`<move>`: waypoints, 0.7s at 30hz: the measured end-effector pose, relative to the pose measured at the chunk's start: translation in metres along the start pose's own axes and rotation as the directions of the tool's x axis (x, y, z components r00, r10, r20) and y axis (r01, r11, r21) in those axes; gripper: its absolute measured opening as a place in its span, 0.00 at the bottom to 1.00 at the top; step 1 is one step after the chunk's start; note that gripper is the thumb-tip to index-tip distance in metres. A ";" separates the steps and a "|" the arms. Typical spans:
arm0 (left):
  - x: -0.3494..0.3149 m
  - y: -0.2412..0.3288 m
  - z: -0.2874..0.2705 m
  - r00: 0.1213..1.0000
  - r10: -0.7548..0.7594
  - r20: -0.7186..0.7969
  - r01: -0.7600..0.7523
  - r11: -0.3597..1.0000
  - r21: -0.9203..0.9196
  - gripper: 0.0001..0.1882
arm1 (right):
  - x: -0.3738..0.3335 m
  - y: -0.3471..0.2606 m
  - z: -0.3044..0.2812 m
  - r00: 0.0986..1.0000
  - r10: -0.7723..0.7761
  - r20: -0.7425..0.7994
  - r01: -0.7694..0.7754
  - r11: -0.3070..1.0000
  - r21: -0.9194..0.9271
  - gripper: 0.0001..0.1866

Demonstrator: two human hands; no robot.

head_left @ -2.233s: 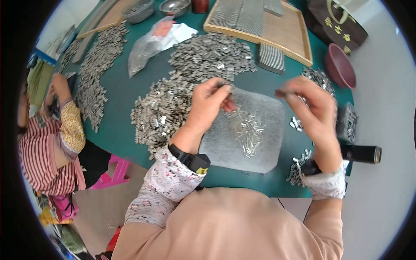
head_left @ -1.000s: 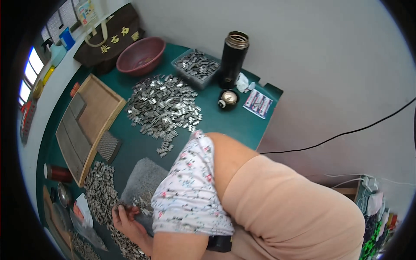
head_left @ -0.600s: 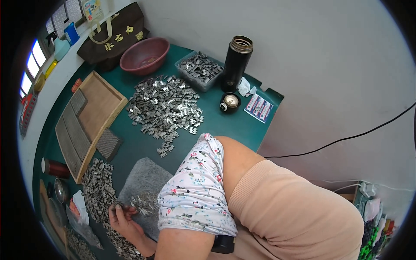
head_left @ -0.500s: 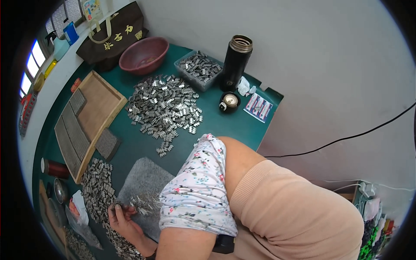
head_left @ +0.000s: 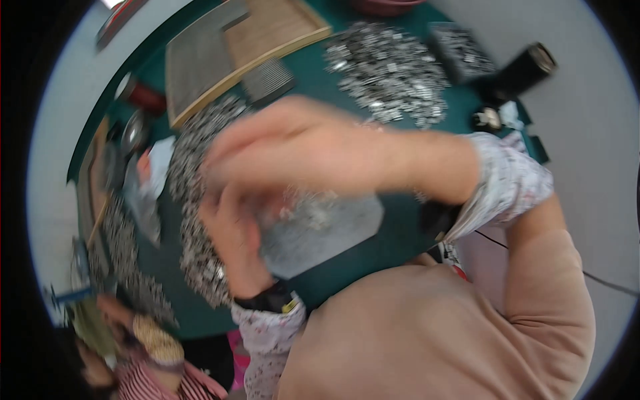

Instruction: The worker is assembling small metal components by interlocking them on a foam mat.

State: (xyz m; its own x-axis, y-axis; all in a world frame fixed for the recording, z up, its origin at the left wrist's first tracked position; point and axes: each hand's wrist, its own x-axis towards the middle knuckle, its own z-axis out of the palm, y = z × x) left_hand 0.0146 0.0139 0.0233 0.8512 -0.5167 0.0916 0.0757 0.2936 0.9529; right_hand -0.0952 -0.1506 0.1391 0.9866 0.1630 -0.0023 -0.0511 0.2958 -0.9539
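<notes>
My right hand (head_left: pixel 287 147), smeared by motion, reaches in from the right across the table, and its fingertips meet or overlap my left hand (head_left: pixel 233 230). The left hand, with a black band at the wrist, has its fingers curled together. Whatever it holds is hidden behind the right hand and blur. Below both hands lies a grey felt-like mat (head_left: pixel 320 233) with a small heap of thin shiny metal bits (head_left: pixel 313 208) on it. A heap of small zigzag metal pieces (head_left: pixel 200 260) runs along the mat's left side.
A larger pile of metal pieces (head_left: pixel 393 73) lies beyond my hands. A wooden tray (head_left: pixel 280 50) holds grey rows, with a grey block (head_left: pixel 268 81) beside it. A black flask (head_left: pixel 523 73) stands far right. Another person's patterned sleeve (head_left: pixel 159 340) shows lower left.
The view has swung left and down, and a co-worker appears at lower left. My right hand, out of sight behind its sleeve before, now crosses over my left hand.
</notes>
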 end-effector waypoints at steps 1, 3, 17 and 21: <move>0.001 0.003 0.018 0.998 -0.066 0.012 0.066 0.997 -0.026 0.07 | -0.008 0.014 -0.027 0.960 -0.098 -0.264 -0.019 0.912 -0.410 0.15; 0.002 0.000 0.025 0.991 -0.130 0.021 0.131 0.990 -0.057 0.07 | -0.016 0.058 -0.077 0.913 -0.251 -0.321 -0.106 0.613 -0.783 0.11; 0.005 -0.024 0.010 0.987 -0.161 0.007 0.161 0.987 -0.024 0.07 | -0.023 0.110 -0.066 0.966 -0.252 -0.059 -0.017 0.165 -0.986 0.07; 0.004 -0.023 0.011 0.985 -0.174 -0.014 0.174 0.985 -0.008 0.07 | -0.015 0.111 -0.064 0.979 -0.202 0.031 0.038 0.031 -0.999 0.05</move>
State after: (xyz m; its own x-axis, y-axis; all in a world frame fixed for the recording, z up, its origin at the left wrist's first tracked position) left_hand 0.0110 -0.0039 0.0051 0.8321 -0.5488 -0.0799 0.2268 0.2053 0.9521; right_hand -0.1060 -0.1809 0.0142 0.9713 0.1292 0.1995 0.1907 -0.9246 -0.3297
